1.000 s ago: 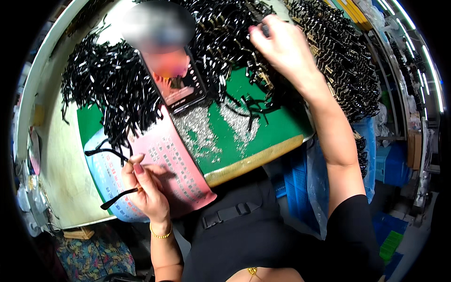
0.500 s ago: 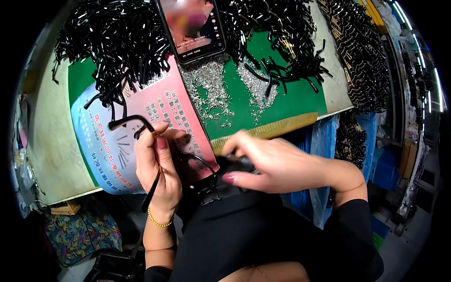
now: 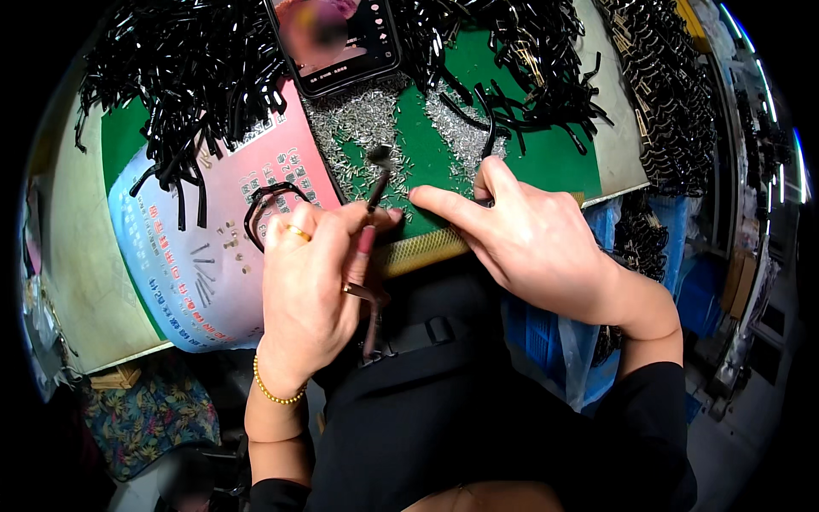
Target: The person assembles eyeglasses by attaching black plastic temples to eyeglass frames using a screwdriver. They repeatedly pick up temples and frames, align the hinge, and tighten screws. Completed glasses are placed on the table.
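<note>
While I watch this from the far end of the feed, the left hand (image 3: 316, 277) has its fingers closed round a thin, dark, glossy glasses frame (image 3: 380, 189), so it sits right in that grip. One arm pokes out past the fingertips, pointing away from the body, its rounded tip above the loose silvery metal bits (image 3: 363, 119); another thin end hooks down toward the lap. The front's long axis is mostly behind the fingers, so I can't call it

The right hand (image 3: 529, 243) is just right of that grip, index stretched to the edge of the bits; can't tell if it's pinching anything

Edge-wise, a ribbed yellow strip (image 3: 422, 252) runs just below the fingertips. I see bare green mat (image 3: 572, 177) beyond the right knuckles, and a glossy pink-blue sheet (image 3: 230, 299) left of the grip
</note>
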{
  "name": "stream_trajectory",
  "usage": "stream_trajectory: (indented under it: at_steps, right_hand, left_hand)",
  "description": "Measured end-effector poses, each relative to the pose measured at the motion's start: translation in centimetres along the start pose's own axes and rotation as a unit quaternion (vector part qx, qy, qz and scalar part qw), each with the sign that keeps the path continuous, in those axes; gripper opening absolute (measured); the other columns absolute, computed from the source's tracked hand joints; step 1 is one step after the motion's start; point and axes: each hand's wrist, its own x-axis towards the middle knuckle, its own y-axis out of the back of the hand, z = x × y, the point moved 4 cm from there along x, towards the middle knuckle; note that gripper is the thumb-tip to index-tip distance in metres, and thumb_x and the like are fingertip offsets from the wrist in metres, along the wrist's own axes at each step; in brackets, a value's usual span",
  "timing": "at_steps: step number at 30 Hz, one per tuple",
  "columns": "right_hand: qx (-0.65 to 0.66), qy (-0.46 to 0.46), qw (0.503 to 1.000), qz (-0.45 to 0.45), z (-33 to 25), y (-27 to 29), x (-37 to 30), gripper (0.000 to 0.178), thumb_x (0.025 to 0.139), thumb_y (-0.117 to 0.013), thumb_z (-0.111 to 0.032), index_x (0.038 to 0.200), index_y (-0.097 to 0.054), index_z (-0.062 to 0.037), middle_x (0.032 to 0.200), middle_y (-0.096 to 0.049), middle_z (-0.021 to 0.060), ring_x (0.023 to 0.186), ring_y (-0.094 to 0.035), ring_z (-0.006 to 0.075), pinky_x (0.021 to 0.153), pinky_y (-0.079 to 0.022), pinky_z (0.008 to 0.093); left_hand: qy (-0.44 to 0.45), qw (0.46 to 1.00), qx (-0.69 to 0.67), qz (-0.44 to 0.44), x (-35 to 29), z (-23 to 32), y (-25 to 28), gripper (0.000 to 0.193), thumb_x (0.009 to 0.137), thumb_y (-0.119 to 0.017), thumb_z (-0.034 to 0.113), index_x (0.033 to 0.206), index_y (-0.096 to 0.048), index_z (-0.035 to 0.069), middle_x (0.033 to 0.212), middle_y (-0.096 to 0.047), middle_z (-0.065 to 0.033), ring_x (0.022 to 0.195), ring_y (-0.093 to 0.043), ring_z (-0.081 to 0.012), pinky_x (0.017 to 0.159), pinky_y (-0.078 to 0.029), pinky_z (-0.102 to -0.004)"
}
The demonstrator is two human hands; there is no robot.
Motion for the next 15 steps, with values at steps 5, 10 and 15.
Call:
stream_trajectory:
  at_steps: [5, 10, 15]
  right_hand:
    - [0.000, 0.009, 1.000, 0.012, 0.1, -0.2, 0.3, 0.059, 0.078, -0.063, -0.003, 0.134, -0.061, -0.0201, 0.092, -0.054, 0.0145, 0.058, -0.062, 0.0214, 0.048, -0.050, 0.0322]
    - [-0.017, 0.016, 1.000, 0.005, 0.0, -0.4, 0.3, 0.066, 0.077, -0.064, -0.003, 0.140, -0.059, -0.0227, 0.092, -0.055, 0.0143, 0.057, -0.061, 0.0209, 0.047, -0.049, 0.0320]
    - [-0.042, 0.023, 0.999, -0.006, -0.6, 0.0, 0.6, 0.075, 0.076, -0.063, -0.003, 0.147, -0.055, -0.0266, 0.092, -0.055, 0.0129, 0.058, -0.061, 0.0209, 0.047, -0.049, 0.0327]
  left_hand:
    - [0.057, 0.940, -0.295, 0.159, -1.7, -1.0, 0.0, 0.022, 0.111, -0.038, 0.013, 0.119, -0.052, -0.003, 0.114, -0.066, -0.0172, 0.104, -0.065, -0.0219, 0.079, -0.051, -0.0268]
    - [0.140, 0.882, -0.272, 0.358, -3.3, -3.8, 3.0, 0.022, 0.109, -0.047, 0.013, 0.122, -0.053, -0.005, 0.108, -0.064, -0.0168, 0.077, -0.063, -0.0138, 0.061, -0.054, -0.0265]
    - [0.203, 0.881, -0.333, 0.269, -1.8, -5.4, 3.6, 0.019, 0.107, -0.049, 0.007, 0.122, -0.053, -0.005, 0.109, -0.062, -0.0137, 0.069, -0.066, -0.0122, 0.056, -0.057, -0.0228]
